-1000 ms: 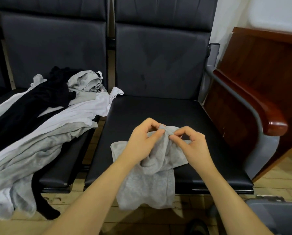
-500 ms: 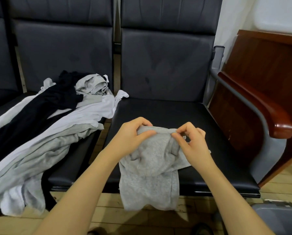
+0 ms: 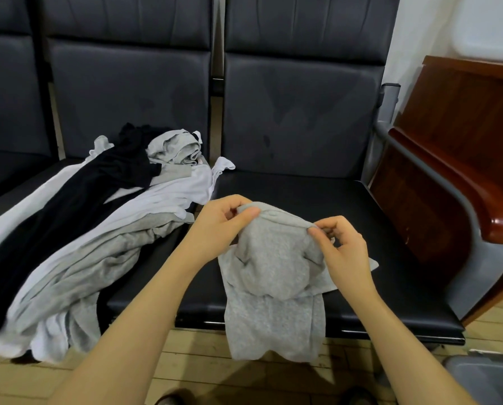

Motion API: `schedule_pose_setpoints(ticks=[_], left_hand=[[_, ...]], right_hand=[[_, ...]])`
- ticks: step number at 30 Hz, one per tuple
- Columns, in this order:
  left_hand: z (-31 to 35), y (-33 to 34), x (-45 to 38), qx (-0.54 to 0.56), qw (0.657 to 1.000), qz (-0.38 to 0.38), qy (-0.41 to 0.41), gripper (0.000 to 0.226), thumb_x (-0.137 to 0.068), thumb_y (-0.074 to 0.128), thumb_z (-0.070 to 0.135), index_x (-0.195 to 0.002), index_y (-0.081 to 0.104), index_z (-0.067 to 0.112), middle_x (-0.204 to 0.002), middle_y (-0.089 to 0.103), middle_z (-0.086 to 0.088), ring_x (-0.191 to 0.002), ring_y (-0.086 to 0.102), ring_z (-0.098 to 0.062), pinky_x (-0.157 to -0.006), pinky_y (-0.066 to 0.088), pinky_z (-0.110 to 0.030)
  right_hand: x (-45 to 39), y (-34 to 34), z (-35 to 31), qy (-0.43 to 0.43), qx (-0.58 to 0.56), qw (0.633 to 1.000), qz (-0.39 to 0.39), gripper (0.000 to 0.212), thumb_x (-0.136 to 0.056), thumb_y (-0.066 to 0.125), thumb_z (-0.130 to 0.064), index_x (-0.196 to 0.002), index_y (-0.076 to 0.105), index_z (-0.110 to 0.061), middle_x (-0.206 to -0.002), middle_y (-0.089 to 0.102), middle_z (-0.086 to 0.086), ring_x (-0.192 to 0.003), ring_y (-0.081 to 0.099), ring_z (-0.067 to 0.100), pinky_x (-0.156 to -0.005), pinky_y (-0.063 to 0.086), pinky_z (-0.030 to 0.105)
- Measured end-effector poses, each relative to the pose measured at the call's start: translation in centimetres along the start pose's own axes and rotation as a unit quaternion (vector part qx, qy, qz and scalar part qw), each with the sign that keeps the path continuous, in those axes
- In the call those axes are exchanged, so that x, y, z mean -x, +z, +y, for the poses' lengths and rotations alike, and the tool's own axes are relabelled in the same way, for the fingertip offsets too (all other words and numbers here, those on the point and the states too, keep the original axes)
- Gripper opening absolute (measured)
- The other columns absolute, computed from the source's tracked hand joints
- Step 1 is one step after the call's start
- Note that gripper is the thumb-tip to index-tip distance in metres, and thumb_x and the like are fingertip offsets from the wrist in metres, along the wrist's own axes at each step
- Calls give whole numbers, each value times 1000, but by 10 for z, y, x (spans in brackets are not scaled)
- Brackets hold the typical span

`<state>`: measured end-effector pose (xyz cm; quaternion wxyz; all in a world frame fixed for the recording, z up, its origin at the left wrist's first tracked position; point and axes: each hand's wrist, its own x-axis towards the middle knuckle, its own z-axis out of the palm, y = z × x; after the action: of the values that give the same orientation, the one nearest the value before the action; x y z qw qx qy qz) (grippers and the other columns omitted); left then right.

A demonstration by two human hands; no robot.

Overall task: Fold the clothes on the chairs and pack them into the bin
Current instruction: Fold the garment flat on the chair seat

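My left hand [image 3: 221,222] and right hand [image 3: 339,249] pinch the grey garment [image 3: 273,276]'s top edge; next I spread it flat for folding.

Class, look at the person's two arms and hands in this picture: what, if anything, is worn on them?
Nothing shows on them. Both forearms are bare with no sleeve in view, and the left hand and right hand carry no gloves, rings, watch or bracelet.

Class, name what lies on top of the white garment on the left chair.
A black garment and a bunched grey garment lie across the white garment; whatever sits beneath them is covered.
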<state>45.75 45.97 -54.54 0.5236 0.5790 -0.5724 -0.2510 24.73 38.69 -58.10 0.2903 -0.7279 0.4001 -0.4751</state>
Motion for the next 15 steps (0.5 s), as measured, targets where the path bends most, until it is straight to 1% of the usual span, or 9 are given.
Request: schedule_pose_setpoints(ticks=[2,4,6,7,9,11,12,13,15], left_hand=[[2,-3,-1,-42,997,59,42,10,-91,60,21,-89,69,16,-86,65,2,-78,59,-8,-71,48,-22],[10,-7,-3,-73,985,122,96,8,-91,61,18,-86,67,20,-85,61,10,-79,55,0,-71,42,-11],[15,-11,-4,-55,980,155,111,13,-92,60,15,-85,66,24,-85,63,9,-80,57,-4,-72,45,-14],[15,-13,-4,-19,981,165,99,16,-92,59,15,-85,66,27,-86,65,8,-80,59,-10,-74,49,-20],[8,-16,-4,35,981,180,69,22,-93,58,13,-85,64,33,-85,67,2,-78,58,-17,-77,50,-32],[-5,-18,-3,17,983,177,36,23,-93,57,12,-82,62,33,-79,65,5,-73,55,-11,-72,48,-30],[-13,-19,-2,-6,986,167,18,23,-92,57,13,-79,61,32,-73,62,13,-67,52,-3,-67,45,-22],[-20,-20,0,-33,987,155,1,22,-92,58,14,-77,60,30,-67,60,18,-61,49,3,-63,41,-14],[-33,-21,5,-78,988,132,-23,19,-91,60,15,-77,61,27,-71,59,18,-65,52,4,-63,37,-8]], right_hand=[[3,3,-6,-7,-18,1000,25,14,-86,66,-21,-81,61,-34,-80,63,-14,-83,59,10,-81,50,42],[5,9,-14,-23,-19,999,42,11,-86,65,-26,-83,62,-37,-84,64,-17,-89,60,19,-84,49,48],[6,18,-17,-42,-23,999,15,8,-87,64,-30,-87,63,-38,-88,65,-19,-93,61,18,-88,46,52],[6,24,-16,-53,-17,998,-10,4,-88,62,-35,-90,63,-38,-91,65,-20,-96,61,12,-91,45,53],[9,36,-8,-46,33,996,-66,20,-91,55,-48,-108,60,-40,-110,61,-24,-110,55,2,-103,36,51],[15,48,5,11,121,982,-142,45,-95,35,-55,-137,41,-39,-144,42,-17,-135,33,3,-116,17,44],[20,54,12,48,151,969,-192,52,-98,24,-54,-147,27,-36,-155,26,-11,-144,17,6,-119,7,40],[26,60,17,76,180,950,-242,53,-101,16,-50,-151,13,-34,-160,9,-9,-147,2,9,-119,-1,37],[36,71,22,71,253,915,-305,52,-102,6,-42,-151,-5,-30,-159,-10,-11,-145,-15,12,-118,-11,33]])
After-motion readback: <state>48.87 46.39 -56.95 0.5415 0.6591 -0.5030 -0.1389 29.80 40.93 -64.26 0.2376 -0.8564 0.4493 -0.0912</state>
